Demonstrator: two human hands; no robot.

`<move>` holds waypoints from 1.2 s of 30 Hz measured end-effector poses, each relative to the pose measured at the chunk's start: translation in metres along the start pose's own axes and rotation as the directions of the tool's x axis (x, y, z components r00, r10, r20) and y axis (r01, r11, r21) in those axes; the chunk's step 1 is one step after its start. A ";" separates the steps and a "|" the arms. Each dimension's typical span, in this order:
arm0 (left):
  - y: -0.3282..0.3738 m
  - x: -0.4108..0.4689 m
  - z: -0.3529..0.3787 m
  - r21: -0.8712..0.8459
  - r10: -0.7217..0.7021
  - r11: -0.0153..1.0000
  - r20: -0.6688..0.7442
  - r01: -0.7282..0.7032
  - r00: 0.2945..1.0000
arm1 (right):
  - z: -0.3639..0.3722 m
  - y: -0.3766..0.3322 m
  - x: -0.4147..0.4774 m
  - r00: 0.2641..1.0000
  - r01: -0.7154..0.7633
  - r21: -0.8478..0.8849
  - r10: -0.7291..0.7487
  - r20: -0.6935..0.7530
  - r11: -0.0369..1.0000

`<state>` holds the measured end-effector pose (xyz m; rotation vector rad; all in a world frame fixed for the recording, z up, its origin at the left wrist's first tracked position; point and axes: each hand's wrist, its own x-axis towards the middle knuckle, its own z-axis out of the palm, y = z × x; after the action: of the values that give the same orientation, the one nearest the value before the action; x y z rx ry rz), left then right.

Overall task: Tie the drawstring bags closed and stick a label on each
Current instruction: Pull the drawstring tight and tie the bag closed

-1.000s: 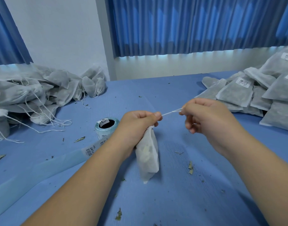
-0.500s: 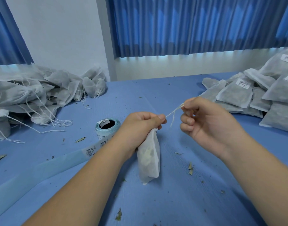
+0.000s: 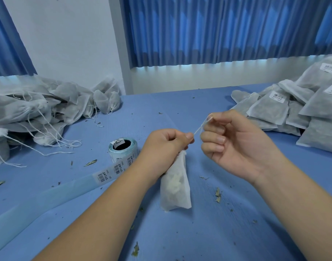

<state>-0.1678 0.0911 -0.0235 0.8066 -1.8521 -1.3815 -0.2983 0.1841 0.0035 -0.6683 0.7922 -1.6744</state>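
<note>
My left hand (image 3: 167,146) grips the gathered neck of one white drawstring bag (image 3: 175,187), fingers curled round it. The bag hangs from the fist, tilted, with its bottom edge on the blue table (image 3: 199,232) between my forearms. Pale contents show through the fabric.

My right hand (image 3: 236,146) pinches the drawstring (image 3: 198,129) between thumb and forefinger; the other fingers are curled toward the palm. The string runs taut from the left fist up to the pinch point.

A label roll (image 3: 122,149) stands just left of my left hand. Its backing strip (image 3: 48,196) trails toward the near left edge, passing under my left forearm, with barcode labels on the part nearest the roll.

A pile of untied bags (image 3: 29,113) with loose strings lies at the far left. A stack of labelled bags (image 3: 293,110) lies at the far right. Leaf fragments (image 3: 217,194) are scattered over the table.
</note>
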 end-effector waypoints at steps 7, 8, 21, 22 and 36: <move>0.000 0.004 -0.001 0.079 0.057 0.996 -0.164 -0.044 0.985 | -0.002 -0.008 -0.004 0.980 -0.195 -0.189 0.199 0.003 0.962; -0.001 0.004 0.000 0.094 0.053 0.995 -0.163 -0.037 0.985 | -0.002 -0.009 -0.005 0.982 -0.184 -0.200 0.186 -0.009 0.962; -0.005 0.004 0.005 0.145 0.066 0.989 -0.157 -0.043 0.985 | -0.007 -0.012 -0.004 0.991 -0.130 -0.286 0.120 -0.053 0.949; -0.007 0.004 0.004 0.129 0.055 0.991 -0.128 -0.039 0.990 | -0.008 -0.013 -0.003 0.994 -0.102 -0.264 0.085 -0.074 0.959; -0.009 -0.006 0.001 0.048 -0.105 0.994 0.548 0.095 0.830 | -0.041 -0.032 0.009 0.829 0.212 -0.143 -0.255 -0.497 0.967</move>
<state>-0.1645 0.0944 -0.0329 0.5482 -2.2802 -1.8070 -0.3503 0.1875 0.0037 -0.3794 1.2001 -2.0954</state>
